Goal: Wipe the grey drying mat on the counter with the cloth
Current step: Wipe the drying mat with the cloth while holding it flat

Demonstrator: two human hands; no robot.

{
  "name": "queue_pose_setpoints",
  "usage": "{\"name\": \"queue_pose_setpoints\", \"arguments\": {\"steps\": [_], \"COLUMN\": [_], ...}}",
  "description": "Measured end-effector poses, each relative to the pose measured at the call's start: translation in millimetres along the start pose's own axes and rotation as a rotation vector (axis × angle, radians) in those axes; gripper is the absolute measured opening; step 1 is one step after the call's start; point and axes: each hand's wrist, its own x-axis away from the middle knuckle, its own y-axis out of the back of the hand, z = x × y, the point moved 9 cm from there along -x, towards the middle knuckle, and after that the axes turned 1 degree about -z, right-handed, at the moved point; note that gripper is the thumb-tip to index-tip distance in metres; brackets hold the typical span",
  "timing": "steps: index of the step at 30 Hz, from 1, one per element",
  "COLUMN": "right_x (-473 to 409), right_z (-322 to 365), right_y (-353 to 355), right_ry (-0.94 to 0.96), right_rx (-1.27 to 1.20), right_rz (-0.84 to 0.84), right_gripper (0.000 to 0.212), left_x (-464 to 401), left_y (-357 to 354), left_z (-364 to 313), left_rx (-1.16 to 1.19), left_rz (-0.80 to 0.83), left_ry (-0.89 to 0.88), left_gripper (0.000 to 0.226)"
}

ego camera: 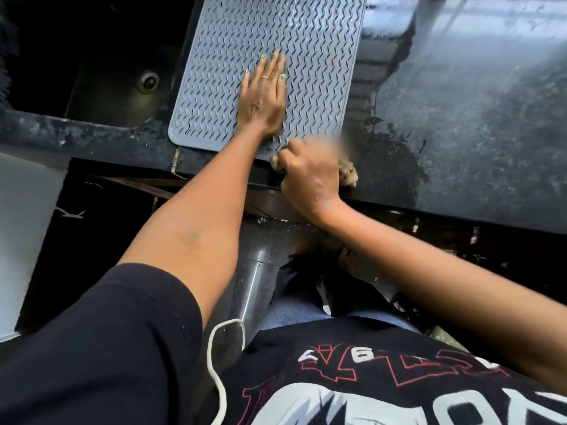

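Note:
The grey drying mat [233, 41], ribbed with a wavy pattern, lies on the dark counter [475, 118], its left part over the sink edge. My left hand [264, 96] presses flat on the mat's near middle, fingers together. My right hand [310, 176] is closed around a tan cloth [348, 176] at the mat's near right corner, right at the counter's front edge. Most of the cloth is hidden under my fist; its far side is blurred.
A dark sink [122, 81] with a round drain [148, 82] sits left of the mat. The counter right of the mat looks wet and speckled. A white surface [27, 225] stands at the lower left. A dark pipe [260, 271] runs below the counter edge.

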Motion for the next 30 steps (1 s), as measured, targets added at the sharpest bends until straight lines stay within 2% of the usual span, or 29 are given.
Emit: {"name": "queue_pose_setpoints", "arguments": {"steps": [4, 6, 9, 11, 16, 23, 28, 30], "right_x": [-9, -21, -45, -71, -150, -254, -278, -279], "right_z": [-8, -29, -64, -80, -103, -146, -168, -163], "right_y": [-9, -11, 2, 4, -9, -37, -104, -118], "right_ry": [-0.100, -0.262, -0.532, -0.605, -0.550, -0.475, -0.371, -0.265], "right_rx": [-0.099, -0.253, -0.446, -0.462, -0.394, -0.151, 0.035, 0.180], "right_rz": [0.205, 0.267, 0.136, 0.097, 0.167, 0.075, 0.373, 0.312], "right_gripper": [0.017, 0.018, 0.017, 0.018, 0.024, 0.029, 0.046, 0.046], "left_x": [3, -1, -9, -20, -59, -137, -149, -153], "left_y": [5, 14, 29, 29, 22, 27, 23, 23], "left_z": [-1, -1, 5, 9, 20, 27, 34, 38], "left_rx": [-0.022, -0.032, -0.083, -0.167, -0.239, -0.203, -0.167, -0.177], "left_rz": [-0.021, -0.070, -0.145, -0.116, 0.015, 0.103, 0.027, 0.009], "left_ry": [0.018, 0.023, -0.001, -0.039, -0.047, -0.058, -0.076, -0.074], "left_gripper": [0.047, 0.045, 0.043, 0.043, 0.051, 0.056, 0.056, 0.056]}}
